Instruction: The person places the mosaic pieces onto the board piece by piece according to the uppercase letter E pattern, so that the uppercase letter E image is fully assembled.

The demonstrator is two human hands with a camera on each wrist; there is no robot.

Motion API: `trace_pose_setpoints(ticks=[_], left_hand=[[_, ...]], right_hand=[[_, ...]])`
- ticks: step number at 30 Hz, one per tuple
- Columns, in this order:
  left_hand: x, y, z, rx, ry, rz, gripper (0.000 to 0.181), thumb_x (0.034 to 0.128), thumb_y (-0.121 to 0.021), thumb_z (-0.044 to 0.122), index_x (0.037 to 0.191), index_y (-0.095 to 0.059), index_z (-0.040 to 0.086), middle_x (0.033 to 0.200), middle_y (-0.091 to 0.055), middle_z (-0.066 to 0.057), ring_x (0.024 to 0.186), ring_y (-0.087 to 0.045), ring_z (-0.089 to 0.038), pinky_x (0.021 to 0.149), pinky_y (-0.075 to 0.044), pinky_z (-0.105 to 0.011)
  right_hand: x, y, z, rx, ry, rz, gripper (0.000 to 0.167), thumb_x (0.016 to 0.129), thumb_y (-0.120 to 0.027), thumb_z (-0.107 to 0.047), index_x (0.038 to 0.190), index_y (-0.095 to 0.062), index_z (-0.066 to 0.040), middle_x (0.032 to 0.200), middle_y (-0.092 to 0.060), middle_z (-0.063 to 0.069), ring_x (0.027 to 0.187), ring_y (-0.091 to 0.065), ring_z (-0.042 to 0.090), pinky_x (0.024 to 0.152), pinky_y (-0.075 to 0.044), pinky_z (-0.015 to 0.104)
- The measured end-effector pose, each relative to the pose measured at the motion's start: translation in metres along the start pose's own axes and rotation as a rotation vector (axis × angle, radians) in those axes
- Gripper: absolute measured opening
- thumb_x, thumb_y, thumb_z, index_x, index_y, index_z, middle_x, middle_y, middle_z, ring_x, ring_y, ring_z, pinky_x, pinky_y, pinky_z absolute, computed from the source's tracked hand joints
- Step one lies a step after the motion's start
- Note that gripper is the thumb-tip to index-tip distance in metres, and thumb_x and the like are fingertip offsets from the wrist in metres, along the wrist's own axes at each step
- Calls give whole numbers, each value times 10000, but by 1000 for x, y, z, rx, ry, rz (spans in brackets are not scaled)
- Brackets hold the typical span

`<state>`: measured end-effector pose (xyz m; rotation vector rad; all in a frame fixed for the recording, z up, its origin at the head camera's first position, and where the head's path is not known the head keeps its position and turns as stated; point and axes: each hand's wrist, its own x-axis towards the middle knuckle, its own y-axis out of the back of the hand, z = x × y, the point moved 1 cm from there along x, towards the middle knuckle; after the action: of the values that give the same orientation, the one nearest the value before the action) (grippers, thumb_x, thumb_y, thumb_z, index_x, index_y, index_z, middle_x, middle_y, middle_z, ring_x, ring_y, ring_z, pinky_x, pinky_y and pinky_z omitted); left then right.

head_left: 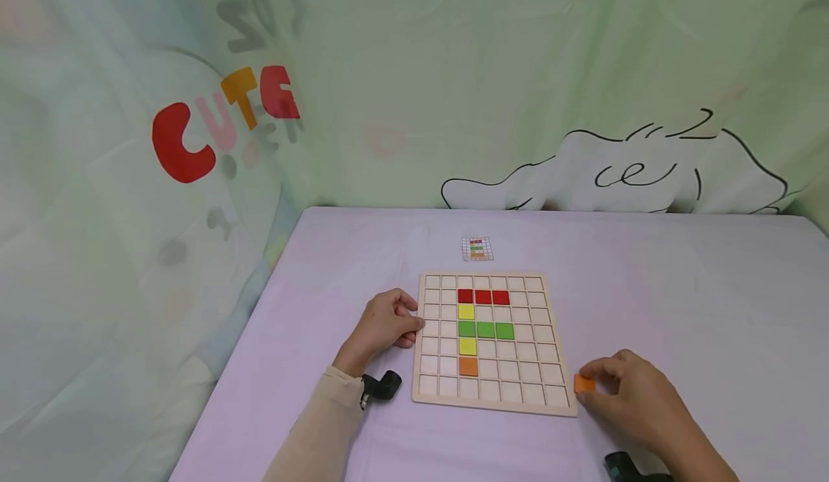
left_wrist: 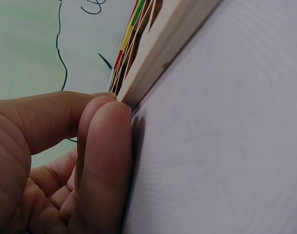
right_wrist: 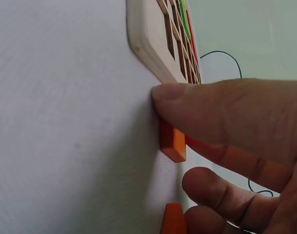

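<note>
A wooden grid board (head_left: 524, 375) lies flat on the table with square tiles in some of its cells. Three red tiles (head_left: 483, 297) form an upper row, and three green tiles (head_left: 486, 330) a lower one. A yellow tile (head_left: 466, 311) sits between those rows, another below the green row, above an orange tile (head_left: 468, 366). My left hand (head_left: 382, 324) holds the board's left edge with thumb and fingers. Right of the board's lower corner, my right hand (head_left: 631, 396) pinches a loose orange tile (right_wrist: 173, 141) between thumb and finger. A second orange tile (right_wrist: 174, 219) lies by its curled fingers.
Behind the board lies a small pattern card (head_left: 477, 249) with a coloured grid. A pale cloth covers the table (head_left: 363, 252). Printed curtains (head_left: 388, 72) stand behind it and at the left. Black wrist cameras (head_left: 382, 386) sit on both wrists.
</note>
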<state>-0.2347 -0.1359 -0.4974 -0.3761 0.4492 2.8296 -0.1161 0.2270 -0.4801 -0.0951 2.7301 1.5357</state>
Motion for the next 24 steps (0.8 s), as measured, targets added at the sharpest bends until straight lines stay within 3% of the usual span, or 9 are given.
trace_pose_setpoints(ticks=[8,18,24], left_hand=[[1,0,0,1,2,1,260,890,-789,-2,1088,-622,7,793,-633,-80,547,-655,-124,531,-620,-271],[1,0,-1,11,6,4,253,896,-784,-1,1088,-621,8,795,-635,-84,544,-653,-125,530,-620,-272],[1,0,-2,8,10,6,259,893,-789,-2,1088,-618,8,789,-643,-86,544,-651,-125,532,-620,-270]], right_hand=[[4,-1,0,19,-40,-21,270,760,-913,-224,977,-794,-116,909,-633,-20,865,-589,170,697,-487,307],[3,0,-2,59,-85,-44,218,792,-888,-201,944,-741,-150,857,-638,-49,806,-540,140,661,-443,269],[-2,-2,-3,115,-80,11,131,856,-850,-191,929,-742,-179,824,-687,-71,749,-567,41,644,-465,216]])
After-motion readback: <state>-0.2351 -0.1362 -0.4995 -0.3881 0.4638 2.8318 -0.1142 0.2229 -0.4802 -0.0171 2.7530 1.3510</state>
